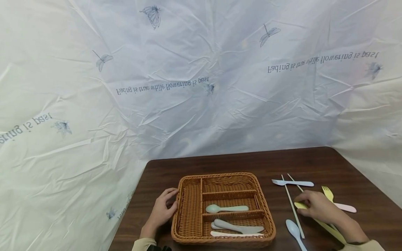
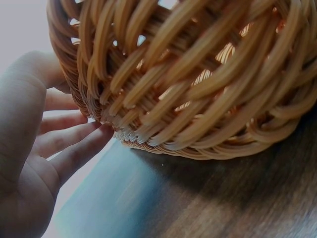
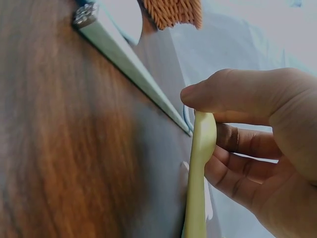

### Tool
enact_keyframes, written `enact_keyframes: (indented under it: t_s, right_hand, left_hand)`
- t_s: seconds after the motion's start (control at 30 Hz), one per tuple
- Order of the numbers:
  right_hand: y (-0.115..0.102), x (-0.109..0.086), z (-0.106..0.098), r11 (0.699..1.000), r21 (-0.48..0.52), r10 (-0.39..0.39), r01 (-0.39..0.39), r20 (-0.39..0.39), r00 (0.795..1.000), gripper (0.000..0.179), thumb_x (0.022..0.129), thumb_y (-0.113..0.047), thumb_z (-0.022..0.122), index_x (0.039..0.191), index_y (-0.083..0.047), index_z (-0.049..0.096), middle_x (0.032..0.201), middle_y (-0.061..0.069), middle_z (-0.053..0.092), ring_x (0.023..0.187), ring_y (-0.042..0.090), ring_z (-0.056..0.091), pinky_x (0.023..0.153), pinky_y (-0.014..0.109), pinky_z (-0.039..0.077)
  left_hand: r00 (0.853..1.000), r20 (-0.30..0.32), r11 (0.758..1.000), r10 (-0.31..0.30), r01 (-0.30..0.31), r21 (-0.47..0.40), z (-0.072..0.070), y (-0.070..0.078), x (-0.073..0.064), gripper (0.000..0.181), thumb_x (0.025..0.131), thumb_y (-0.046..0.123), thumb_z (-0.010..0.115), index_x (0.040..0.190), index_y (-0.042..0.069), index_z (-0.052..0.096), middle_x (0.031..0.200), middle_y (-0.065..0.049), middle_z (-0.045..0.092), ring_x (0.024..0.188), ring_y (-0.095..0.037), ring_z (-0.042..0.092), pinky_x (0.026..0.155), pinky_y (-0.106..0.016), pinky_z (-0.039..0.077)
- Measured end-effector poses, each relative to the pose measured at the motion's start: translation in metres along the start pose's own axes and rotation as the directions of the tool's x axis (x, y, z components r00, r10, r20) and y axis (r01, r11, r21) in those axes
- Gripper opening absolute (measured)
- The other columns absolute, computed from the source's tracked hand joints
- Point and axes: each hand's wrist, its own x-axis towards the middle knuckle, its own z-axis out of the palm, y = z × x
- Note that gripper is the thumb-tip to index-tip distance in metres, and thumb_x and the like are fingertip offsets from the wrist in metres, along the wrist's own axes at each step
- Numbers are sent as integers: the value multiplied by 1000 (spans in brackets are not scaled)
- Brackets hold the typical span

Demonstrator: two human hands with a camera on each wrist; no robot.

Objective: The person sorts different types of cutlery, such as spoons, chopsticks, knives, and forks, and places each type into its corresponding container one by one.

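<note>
A brown wicker basket (image 1: 176, 223) with compartments stands on the table. My left hand (image 1: 163, 208) rests against its left side; in the left wrist view the fairly straight fingers (image 2: 74, 144) touch the woven wall (image 2: 163, 99). A pale green spoon (image 1: 226, 208) lies in the basket's middle right compartment, and several pale knives (image 1: 238, 227) lie in the front one. To the right of the basket, my right hand (image 1: 318, 205) pinches a yellow spoon (image 3: 200, 148) at its bowl between thumb and fingers. The spoon's handle slants back toward the wrist.
Around the right hand on the dark wooden table (image 1: 176, 166) are a pale chopstick (image 1: 292, 205) beside another, a light blue fork (image 1: 293, 183), a blue spoon (image 1: 294, 230), a yellow fork (image 1: 327, 192) and a pink handle (image 1: 345, 207). Printed cloth (image 1: 220, 122) hangs behind.
</note>
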Motion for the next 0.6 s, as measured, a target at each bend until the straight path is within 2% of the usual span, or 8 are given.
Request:
enact_keyframes:
  t_s: [0.33,0.6]
  right_hand:
    - [-9,13,-4,998,-11,-56,56,-45,997,24,73,-19,82,95,-12,75,70,-11,45,59,-2,34,53,21,30]
    - [-21,24,-7,992,-9,-124,124,-102,987,22,76,-16,82,96,-11,75,70,-12,44,59,-4,33,54,20,30]
  left_hand:
    - [998,-40,999,46,-46,8,4,-4,-1,38,89,-8,60,127,-9,60,127,-26,55,114,-37,60,81,-30,59]
    - [999,-44,1000,30,-30,3,5,-5,-2,38,89,-8,60,127,-8,60,127,-25,55,114,-36,59,81,-27,59]
